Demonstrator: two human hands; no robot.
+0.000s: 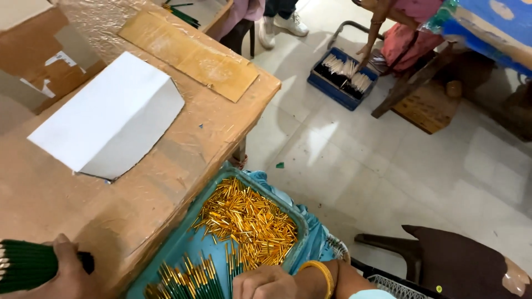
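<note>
My left hand [66,274] grips a thick bundle of dark green pencils [25,264] resting on the brown wooden table [166,166] at the bottom left. My right hand [266,282], with a gold bangle [321,274] on the wrist, rests over the near end of a teal plastic tray [183,238] on my lap. A heap of small gold metal caps [249,218] fills that tray, along with several green pencils with gold caps fitted [188,277]. The right hand's fingers are curled; what they hold is hidden.
A folded white sheet [111,116] and a flat cardboard piece [191,52] lie on the table. On the tiled floor sits a blue tray of pale sticks [343,75] with another person's hand reaching into it. A dark chair [460,260] stands at right.
</note>
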